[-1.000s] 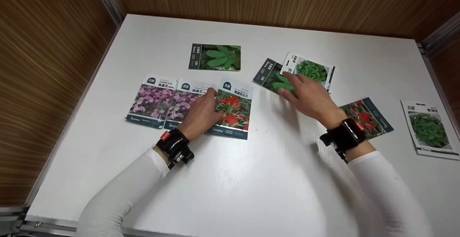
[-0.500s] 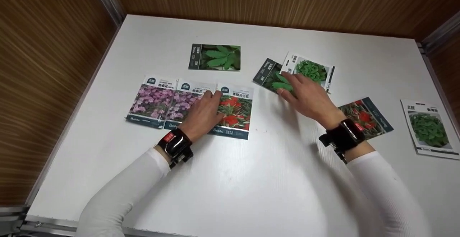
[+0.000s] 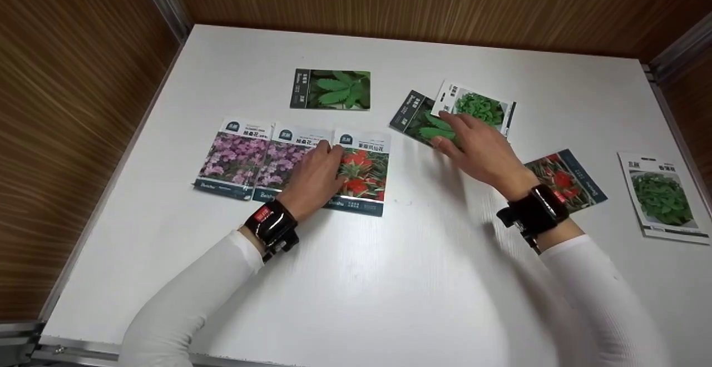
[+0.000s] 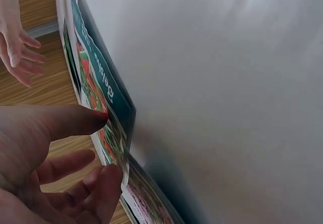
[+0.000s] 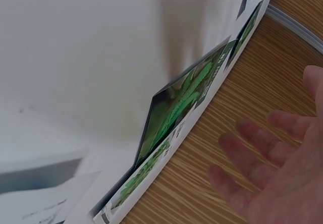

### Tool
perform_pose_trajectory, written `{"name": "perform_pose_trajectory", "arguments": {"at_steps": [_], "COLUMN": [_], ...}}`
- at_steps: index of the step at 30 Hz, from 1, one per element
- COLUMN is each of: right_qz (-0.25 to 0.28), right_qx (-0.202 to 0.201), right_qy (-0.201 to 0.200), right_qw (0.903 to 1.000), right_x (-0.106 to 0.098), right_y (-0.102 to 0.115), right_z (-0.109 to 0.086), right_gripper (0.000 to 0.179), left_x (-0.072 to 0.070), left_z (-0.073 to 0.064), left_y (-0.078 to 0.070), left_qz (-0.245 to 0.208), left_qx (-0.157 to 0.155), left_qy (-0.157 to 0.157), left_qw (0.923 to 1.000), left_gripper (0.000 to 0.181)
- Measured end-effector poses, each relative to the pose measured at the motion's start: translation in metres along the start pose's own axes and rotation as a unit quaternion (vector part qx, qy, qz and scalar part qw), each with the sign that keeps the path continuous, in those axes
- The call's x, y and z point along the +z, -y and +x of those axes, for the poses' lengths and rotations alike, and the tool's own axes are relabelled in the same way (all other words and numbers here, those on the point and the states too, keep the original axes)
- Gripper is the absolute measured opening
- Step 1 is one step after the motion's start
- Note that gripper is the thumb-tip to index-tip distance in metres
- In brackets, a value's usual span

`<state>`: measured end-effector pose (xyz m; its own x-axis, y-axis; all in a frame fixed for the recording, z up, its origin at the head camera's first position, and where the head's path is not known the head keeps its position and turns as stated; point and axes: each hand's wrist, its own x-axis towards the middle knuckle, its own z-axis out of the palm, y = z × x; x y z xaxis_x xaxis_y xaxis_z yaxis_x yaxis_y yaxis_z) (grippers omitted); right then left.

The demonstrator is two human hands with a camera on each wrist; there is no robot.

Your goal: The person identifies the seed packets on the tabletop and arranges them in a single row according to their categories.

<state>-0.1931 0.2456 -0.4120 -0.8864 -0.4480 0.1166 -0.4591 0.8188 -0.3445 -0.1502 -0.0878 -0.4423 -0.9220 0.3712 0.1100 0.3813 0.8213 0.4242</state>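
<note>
My left hand [image 3: 312, 180] rests its fingertips and thumb on the left side of a red-flower seed packet [image 3: 366, 175], covering part of the purple-flower packet [image 3: 282, 158] beside it. A second purple-flower packet [image 3: 233, 158] lies at the row's left end. In the left wrist view the thumb [image 4: 75, 120] touches the red-flower packet's face, other fingers loosely bent at its edge. My right hand [image 3: 481, 150], fingers spread and relaxed, hovers close over a dark leaf packet [image 3: 411, 114] and the white-bordered herb packet [image 3: 481, 108] overlapping it. In the right wrist view that hand holds nothing.
Another dark leaf packet [image 3: 340, 90] lies sideways at the back of the white table [image 3: 356, 300]. A tilted red-flower packet [image 3: 562, 180] is partly behind the right wrist. White herb packets [image 3: 664, 197] lie at the far right. Wood-grain panels [image 3: 411, 5] wall the table.
The red-flower packet under my left hand has slid slightly down and straightened, its top edge now nearer level with its neighbour's. My right hand has stayed nearly still.
</note>
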Motion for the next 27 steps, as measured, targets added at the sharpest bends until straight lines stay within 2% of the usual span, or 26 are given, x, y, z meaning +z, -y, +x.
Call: {"name": "perform_pose_trajectory", "arguments": {"at_steps": [5, 12, 20, 27], "right_qz": [0.003, 0.022, 0.024, 0.014], "right_qx": [0.015, 0.069, 0.129, 0.184], "right_qy": [-0.002, -0.005, -0.029, -0.039], "right_qw": [0.9999, 0.9974, 0.9909, 0.9820], "right_x": [-0.007, -0.031, -0.060, -0.069], "right_y": [-0.005, -0.021, -0.054, -0.089], "right_z": [-0.005, -0.021, -0.054, -0.089], "right_gripper": [0.063, 0.065, 0.066, 0.069], "left_x": [-0.005, -0.020, -0.034, -0.036], "left_z": [0.003, 0.010, 0.016, 0.024], "left_y": [0.000, 0.008, 0.023, 0.033], "left_qz": [-0.007, 0.004, 0.003, -0.003], "left_qx": [0.003, 0.002, -0.007, -0.025], "left_qy": [-0.012, -0.052, -0.086, -0.093], "left_qw": [0.9999, 0.9987, 0.9962, 0.9954], "left_gripper": [0.038, 0.048, 0.052, 0.055]}}
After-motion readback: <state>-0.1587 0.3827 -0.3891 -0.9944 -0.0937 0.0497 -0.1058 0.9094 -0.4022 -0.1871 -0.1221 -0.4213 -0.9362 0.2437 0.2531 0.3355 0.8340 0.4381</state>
